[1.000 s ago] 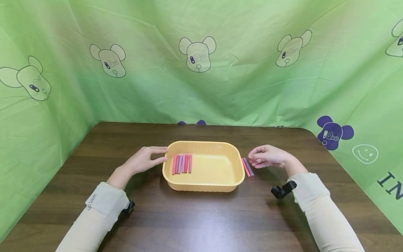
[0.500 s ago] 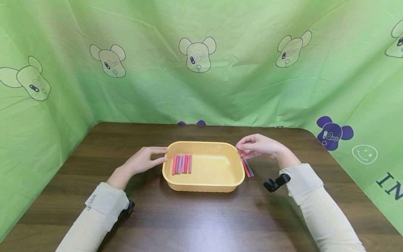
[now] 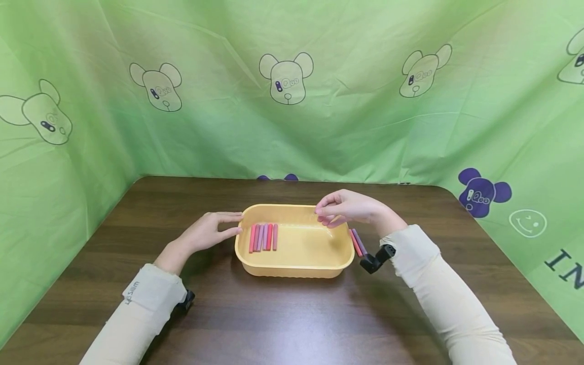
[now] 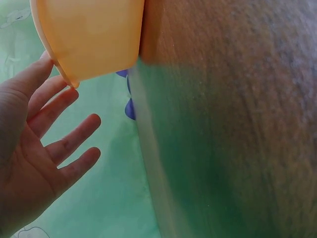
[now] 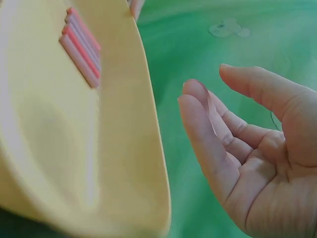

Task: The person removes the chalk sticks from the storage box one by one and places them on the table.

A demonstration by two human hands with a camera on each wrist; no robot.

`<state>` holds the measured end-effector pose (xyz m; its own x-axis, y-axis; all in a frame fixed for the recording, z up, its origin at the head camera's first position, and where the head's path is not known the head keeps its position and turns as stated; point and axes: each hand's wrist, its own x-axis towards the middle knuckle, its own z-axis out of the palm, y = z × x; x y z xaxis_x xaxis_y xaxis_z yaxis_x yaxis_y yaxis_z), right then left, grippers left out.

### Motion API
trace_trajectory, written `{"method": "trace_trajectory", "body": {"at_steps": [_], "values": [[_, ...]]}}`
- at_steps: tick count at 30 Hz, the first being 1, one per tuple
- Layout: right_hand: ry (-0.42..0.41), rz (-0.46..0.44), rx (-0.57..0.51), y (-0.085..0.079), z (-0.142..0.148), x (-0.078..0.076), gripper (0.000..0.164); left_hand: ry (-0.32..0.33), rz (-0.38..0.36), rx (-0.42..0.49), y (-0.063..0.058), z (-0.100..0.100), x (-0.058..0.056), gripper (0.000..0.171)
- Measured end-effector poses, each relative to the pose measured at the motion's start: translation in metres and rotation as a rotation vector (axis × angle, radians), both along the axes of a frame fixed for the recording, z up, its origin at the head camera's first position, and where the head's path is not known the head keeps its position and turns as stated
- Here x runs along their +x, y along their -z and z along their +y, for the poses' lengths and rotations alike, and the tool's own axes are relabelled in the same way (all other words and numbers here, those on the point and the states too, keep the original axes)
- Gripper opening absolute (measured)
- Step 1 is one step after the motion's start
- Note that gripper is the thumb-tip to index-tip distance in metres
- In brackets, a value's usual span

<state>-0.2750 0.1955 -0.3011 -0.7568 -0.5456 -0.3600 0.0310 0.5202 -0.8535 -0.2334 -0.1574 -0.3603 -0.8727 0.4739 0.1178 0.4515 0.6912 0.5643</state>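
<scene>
In the head view a yellow plastic tray (image 3: pixel 301 266) stands mid-table. Several pink and purple chalk-like sticks (image 3: pixel 263 238) lie side by side in its left part. My left hand (image 3: pixel 207 233) touches the tray's left rim with fingertips and thumb; its fingers are spread and fairly straight in the left wrist view. Above the tray's far right corner hovers my right hand (image 3: pixel 349 207). The right wrist view shows a gap between its thumb and loosely bent fingers (image 5: pixel 200 134), with nothing held there. Two more sticks (image 3: pixel 358 242) lie on the table against the tray's right side.
The dark wooden table (image 3: pixel 292 319) extends around the tray. A green cloth (image 3: pixel 292 137) with cartoon bear heads hangs behind and at both sides. A black wrist camera (image 3: pixel 377 258) sits on the right sleeve, partly in front of the two loose sticks.
My right hand has moved left, from beside the two loose sticks to over the tray's far right corner. The left hand, tray and sticks have stayed in place.
</scene>
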Motion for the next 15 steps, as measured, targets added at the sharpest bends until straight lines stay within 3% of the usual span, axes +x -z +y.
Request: {"method": "trace_trajectory", "body": {"at_steps": [8, 15], "values": [[-0.069, 0.013, 0.037, -0.005, -0.030, -0.005, 0.039, 0.013, 0.034, 0.012, -0.002, 0.001, 0.002, 0.042], [-0.081, -0.013, 0.067, 0.005, -0.049, -0.014, 0.037, 0.013, 0.033, 0.006, -0.002, 0.001, 0.002, 0.042]]}}
